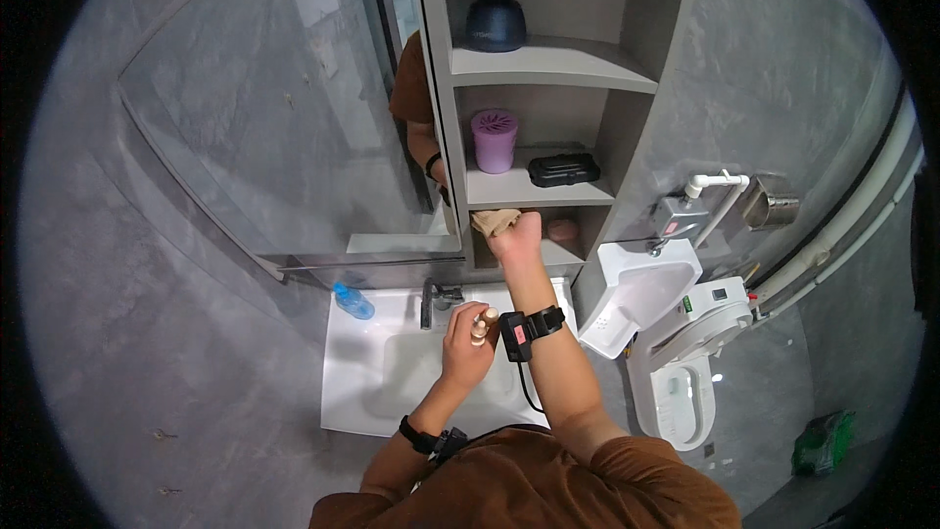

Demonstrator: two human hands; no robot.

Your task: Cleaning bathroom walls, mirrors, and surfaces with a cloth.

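My right hand (pixel 519 237) reaches into the lowest cubby of the wall shelf (pixel 632 69), its fingers closed on a crumpled tan cloth (pixel 495 221). A small pinkish-brown rounded object (pixel 563 230) sits in the same cubby, just right of that hand. Over the white washbasin (pixel 343 382), my left hand (pixel 468 345) is closed around small beige cylindrical containers (pixel 480 331); their exact kind is too small to make out. The black faucet (pixel 429 306) stands just left of this hand.
A purple slotted cup (pixel 494 142) and a black case (pixel 564 170) occupy the middle shelf; a dark blue jar (pixel 495 15) stands above. A mirror door (pixel 284 108) borders the shelf. A blue bottle (pixel 353 302) rests on the basin. Right are a urinal (pixel 636 284) and toilet (pixel 682 402).
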